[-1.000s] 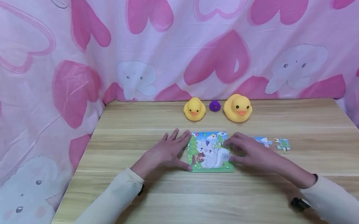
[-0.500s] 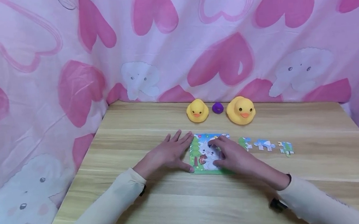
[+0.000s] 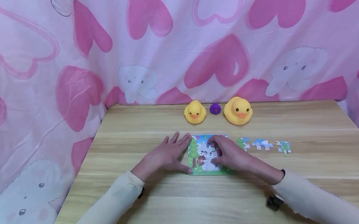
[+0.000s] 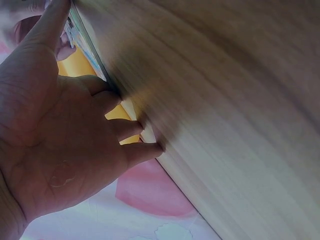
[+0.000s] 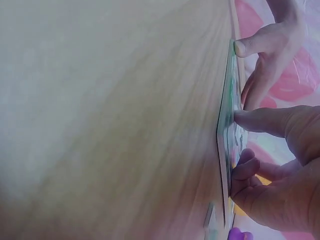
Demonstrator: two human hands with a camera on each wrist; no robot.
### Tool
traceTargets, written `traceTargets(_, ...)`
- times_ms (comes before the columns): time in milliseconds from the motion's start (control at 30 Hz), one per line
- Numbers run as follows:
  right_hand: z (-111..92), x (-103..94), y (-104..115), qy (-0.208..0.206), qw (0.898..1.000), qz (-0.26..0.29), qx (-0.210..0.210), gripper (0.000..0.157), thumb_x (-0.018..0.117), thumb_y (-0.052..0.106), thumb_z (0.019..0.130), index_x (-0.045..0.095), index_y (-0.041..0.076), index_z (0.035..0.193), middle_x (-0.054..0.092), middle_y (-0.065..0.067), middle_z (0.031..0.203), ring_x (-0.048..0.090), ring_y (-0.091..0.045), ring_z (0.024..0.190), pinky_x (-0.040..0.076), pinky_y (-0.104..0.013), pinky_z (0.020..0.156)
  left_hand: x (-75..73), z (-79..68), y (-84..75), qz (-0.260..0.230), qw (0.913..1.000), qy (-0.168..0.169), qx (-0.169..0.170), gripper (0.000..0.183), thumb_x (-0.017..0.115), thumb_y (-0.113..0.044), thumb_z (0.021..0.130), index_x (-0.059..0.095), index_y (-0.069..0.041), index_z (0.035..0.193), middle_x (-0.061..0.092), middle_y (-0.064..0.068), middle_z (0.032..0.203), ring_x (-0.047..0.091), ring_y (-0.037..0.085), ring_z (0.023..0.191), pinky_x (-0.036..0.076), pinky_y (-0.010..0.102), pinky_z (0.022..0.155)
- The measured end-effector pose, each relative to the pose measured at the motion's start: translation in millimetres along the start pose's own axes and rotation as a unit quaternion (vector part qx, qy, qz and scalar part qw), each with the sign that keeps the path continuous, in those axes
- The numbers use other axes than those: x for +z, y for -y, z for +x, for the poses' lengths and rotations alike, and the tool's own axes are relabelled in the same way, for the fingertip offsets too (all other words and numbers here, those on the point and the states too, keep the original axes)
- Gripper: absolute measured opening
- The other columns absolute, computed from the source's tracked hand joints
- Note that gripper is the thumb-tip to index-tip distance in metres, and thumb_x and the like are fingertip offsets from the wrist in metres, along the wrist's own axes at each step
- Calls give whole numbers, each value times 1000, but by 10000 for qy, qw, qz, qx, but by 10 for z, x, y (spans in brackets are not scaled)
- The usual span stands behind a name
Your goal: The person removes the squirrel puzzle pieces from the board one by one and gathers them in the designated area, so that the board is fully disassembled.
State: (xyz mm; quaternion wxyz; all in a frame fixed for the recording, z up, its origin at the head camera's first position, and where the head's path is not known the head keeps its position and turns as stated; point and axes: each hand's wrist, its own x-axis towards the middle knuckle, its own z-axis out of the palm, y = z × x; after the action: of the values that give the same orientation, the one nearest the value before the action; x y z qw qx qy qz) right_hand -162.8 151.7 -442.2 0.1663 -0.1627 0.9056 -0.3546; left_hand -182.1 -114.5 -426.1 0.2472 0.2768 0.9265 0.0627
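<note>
Flanking the puzzle [image 3: 204, 156], three pieces [image 3: 262, 144] show together only in head view.

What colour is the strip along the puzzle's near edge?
Green; that strip on the puzzle shows best in the head view.

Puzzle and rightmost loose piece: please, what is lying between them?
In the head view, one loose piece, then another piece; the right hand hides part of the stretch beside the puzzle.
</note>
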Motion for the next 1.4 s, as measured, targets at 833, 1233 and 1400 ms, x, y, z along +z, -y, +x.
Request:
traceTargets(833, -626, -730, -512, -786, 9873, -1353, -261, 58, 87, 6, 78, 64, 8, 131, 65, -4, 112, 58, -16, 91, 54, -22, 68, 16, -17, 1, 20, 10000, -81, 5, 126, 74, -77, 81, 6, -23, 172, 2, -5, 181, -4, 34, 168, 4, 62, 135)
traceTargets(1233, -1021, -907, -993, -377, 9869, -1558, -173, 54, 91, 10, 75, 69, 9, 125, 60, 6, 91, 52, -7, 81, 47, -20, 66, 0, -15, 6, 37, 10000, -36, 56, 126, 73, -78, 82, 4, -23, 172, -1, -5, 181, -5, 34, 168, 4, 62, 135)
traceTargets(1400, -1073, -899, -1056, -175, 9885, -1481, -245, 53, 93, 14, 76, 71, 12, 124, 60, 8, 89, 52, -4, 81, 46, -20, 66, 9, -3, 12, 19, 10000, 8, 54, 126, 72, -78, 83, 2, -23, 172, -3, -6, 181, -6, 33, 168, 3, 61, 135)
